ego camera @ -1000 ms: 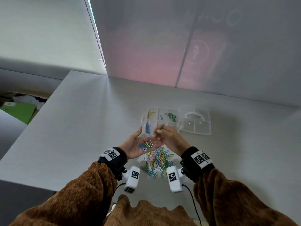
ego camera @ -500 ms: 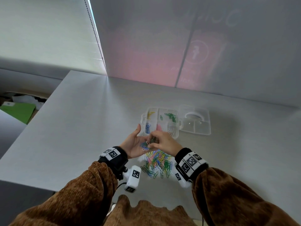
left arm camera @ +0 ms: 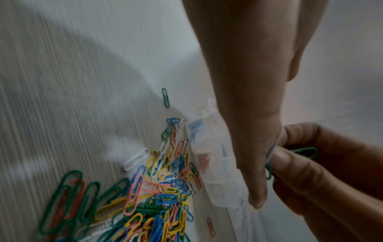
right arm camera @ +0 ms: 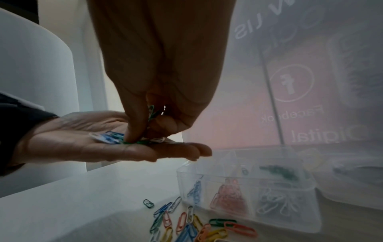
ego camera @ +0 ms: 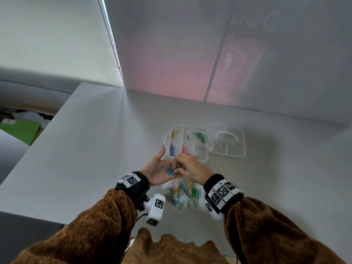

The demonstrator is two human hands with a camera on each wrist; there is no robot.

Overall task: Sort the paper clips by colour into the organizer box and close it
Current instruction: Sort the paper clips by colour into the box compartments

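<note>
My left hand (ego camera: 159, 169) is held palm up, flat, just in front of the clear organizer box (ego camera: 167, 139). Several blue, white and green paper clips (right arm camera: 110, 136) lie on its palm (right arm camera: 78, 144). My right hand (ego camera: 190, 165) reaches down onto that palm and pinches green paper clips (right arm camera: 151, 111) between thumb and fingertips; one also shows in the left wrist view as a green clip (left arm camera: 306, 151). The box holds yellow, green, blue, pink and white clips in separate compartments. A mixed pile of clips (ego camera: 183, 193) lies on the table under my hands.
The box's clear lid (ego camera: 227, 141) lies open flat to the right of the compartments. One stray green clip (left arm camera: 165, 97) lies apart from the pile. A wall panel rises behind the grey table (ego camera: 95, 140), whose edge drops off at the left.
My right hand came back from above the box, where it held a green clip, to my left palm and now pinches clips there. The left hand stayed nearly still.
</note>
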